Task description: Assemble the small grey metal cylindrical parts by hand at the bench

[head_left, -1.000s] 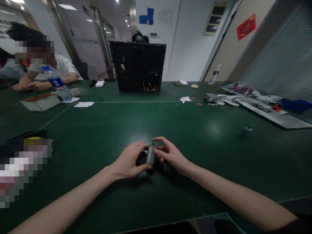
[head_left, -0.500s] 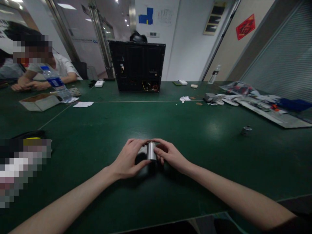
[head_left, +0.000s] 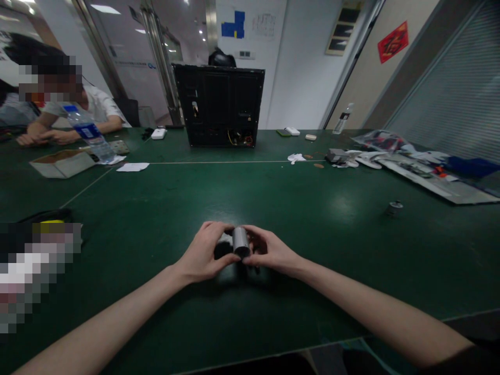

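Note:
Between my two hands is a small silver metal cylinder (head_left: 240,239), held just above the green table. It is tilted so that its dark near end shows. My left hand (head_left: 209,252) is closed on it from the left, with the thumb at the near end and the fingers at the far end. From the right, my right hand (head_left: 271,252) grips it too, its thumb at the lower edge and its fingertips partly hidden behind the cylinder. Away to the right stands a small metal part (head_left: 394,208) with a knob on top.
A black monitor-like casing (head_left: 222,107) stands at the back of the green table (head_left: 187,192). At left are an open box (head_left: 62,165), a water bottle (head_left: 91,135) and a seated person (head_left: 103,107). A board (head_left: 441,182) with assorted parts lies at right.
The cylinder has tipped, so its near end now faces me more. My right thumb has moved down from its side to its near edge. My left hand keeps its hold.

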Motion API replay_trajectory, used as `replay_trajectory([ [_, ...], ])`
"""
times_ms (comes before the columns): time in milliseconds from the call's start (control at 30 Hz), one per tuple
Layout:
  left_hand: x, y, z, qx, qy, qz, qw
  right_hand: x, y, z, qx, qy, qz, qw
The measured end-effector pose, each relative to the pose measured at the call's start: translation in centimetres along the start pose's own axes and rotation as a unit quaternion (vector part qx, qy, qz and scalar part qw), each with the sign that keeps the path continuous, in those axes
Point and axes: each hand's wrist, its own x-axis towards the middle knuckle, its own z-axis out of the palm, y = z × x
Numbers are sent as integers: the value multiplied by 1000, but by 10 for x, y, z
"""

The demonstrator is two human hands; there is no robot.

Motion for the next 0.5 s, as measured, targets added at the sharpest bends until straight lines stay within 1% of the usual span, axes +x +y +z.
replay_trajectory([
  [267,1,3,1,2,-2,10,1000,-1,-2,-3,16,-12,-39,999],
  [500,2,8,3,14,-8,24,1000,-4,-8,1,-19,-13,-51,998],
])
